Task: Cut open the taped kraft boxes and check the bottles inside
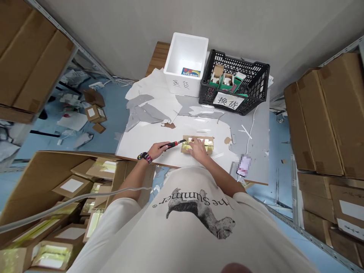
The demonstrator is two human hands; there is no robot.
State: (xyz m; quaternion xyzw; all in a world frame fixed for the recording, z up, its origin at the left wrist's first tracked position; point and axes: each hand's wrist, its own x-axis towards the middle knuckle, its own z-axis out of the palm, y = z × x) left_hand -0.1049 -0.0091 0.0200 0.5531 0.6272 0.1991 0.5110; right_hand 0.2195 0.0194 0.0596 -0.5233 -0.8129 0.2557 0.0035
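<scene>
My left hand (158, 150), with a dark patterned watch on its wrist, grips a red-and-black utility knife (172, 144). The knife's tip reaches the near left of a small cardboard box (208, 143) lined with gold foil. My right hand (198, 149) rests on top of that box and holds it down, hiding its middle. The box lies on a white board (142, 146) near the table's front edge.
A white foam box (186, 64) and a black plastic crate (234, 81) of small boxes stand at the back. White and grey scraps lie around. A blurred phone (243, 165) sits to the right. Brown cartons fill shelves on both sides, and an open carton (71, 182) sits lower left.
</scene>
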